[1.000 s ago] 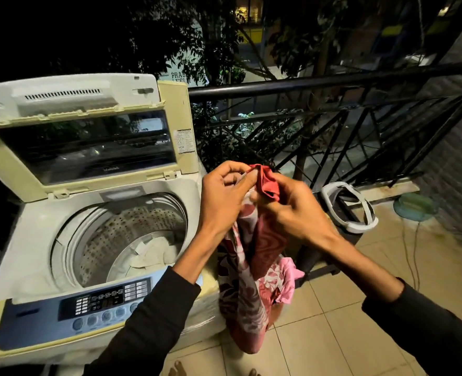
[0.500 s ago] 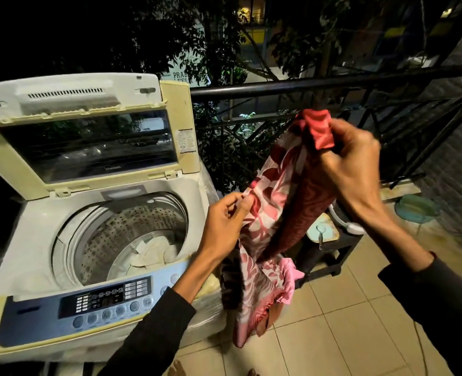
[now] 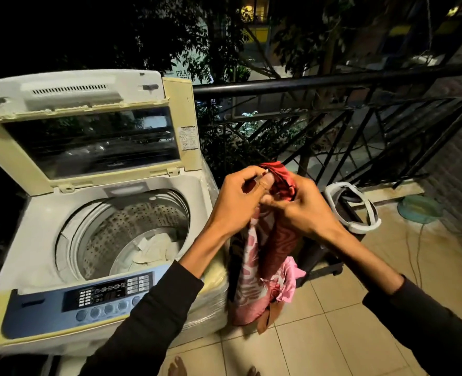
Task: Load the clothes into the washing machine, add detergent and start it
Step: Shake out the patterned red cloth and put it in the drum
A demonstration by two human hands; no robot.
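Observation:
A top-loading washing machine [image 3: 34, 240] stands at the left with its lid [image 3: 88, 137] raised. Its drum [image 3: 132, 234] holds a pale cloth [image 3: 156, 251] at the bottom. To the right of the machine, my left hand [image 3: 240, 202] and my right hand [image 3: 303, 210] meet at chest height, both gripping the top of a red and pink patterned garment [image 3: 262, 267]. The garment hangs down beside the machine's right side, its lower end near the floor. The control panel [image 3: 107, 294] runs along the machine's front edge.
A black metal railing [image 3: 333, 80] closes the balcony behind the machine. A dark stool [image 3: 319, 261] carrying a white headset [image 3: 352, 207] stands to the right of the garment. A teal round object [image 3: 419, 210] and a thin cable [image 3: 414, 251] lie on the tiled floor [image 3: 333, 335].
My right hand came down from railing height with the garment's red top end. My left hand rose to meet it, so both hands are together again.

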